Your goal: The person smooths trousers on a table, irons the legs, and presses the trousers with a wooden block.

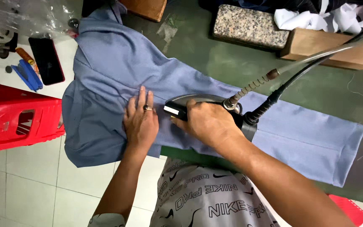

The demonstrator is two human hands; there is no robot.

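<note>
green desk (316,88) over white tile floor (80,185) | red crate (5,117) (contents hidden) | left hand (140,120) lying flat, fingers spread, pressing blue garment (114,67) | right hand (206,122) gripping steam iron (181,105)

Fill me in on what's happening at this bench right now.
A person is pressing a blue garment spread over a green padded board. The right hand grips a black steam iron set on the cloth, its hose and cable running off to the upper right. The left hand, wearing a ring, lies flat on the fabric just beside the iron. A red plastic basket sits at the left.
</note>
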